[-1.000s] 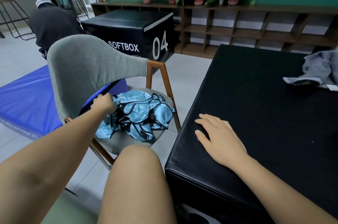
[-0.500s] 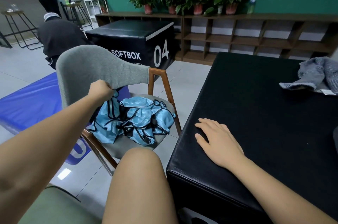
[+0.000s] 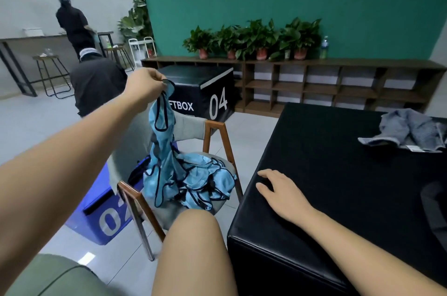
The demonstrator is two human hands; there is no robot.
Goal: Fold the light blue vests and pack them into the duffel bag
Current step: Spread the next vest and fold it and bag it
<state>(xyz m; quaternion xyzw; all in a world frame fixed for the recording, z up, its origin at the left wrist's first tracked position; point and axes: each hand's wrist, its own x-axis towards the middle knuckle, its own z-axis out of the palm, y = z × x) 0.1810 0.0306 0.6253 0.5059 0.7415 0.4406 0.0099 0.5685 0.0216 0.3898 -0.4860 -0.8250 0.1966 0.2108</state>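
Note:
My left hand (image 3: 145, 86) pinches the strap of a light blue vest (image 3: 162, 141) with black trim and holds it up above the chair. The vest hangs down, its lower part still touching a heap of several more light blue vests (image 3: 203, 181) on the grey seat of a wooden-legged chair (image 3: 212, 131). My right hand (image 3: 281, 190) lies flat, fingers spread, on the near left corner of a black padded box (image 3: 338, 162). A dark rounded shape (image 3: 435, 201) shows at the right edge; I cannot tell whether it is the duffel bag.
A grey garment (image 3: 408, 130) lies at the far right of the black box. A blue padded block (image 3: 104, 213) stands behind the chair and a black box marked 04 (image 3: 205, 87) beyond it. Two people in black (image 3: 94, 83) are at the back left. My bare knee (image 3: 193, 228) is in front.
My left hand has risen from the heap on the chair, lifting one vest by its strap. The right hand has stayed flat on the black box. The view has tilted upward.

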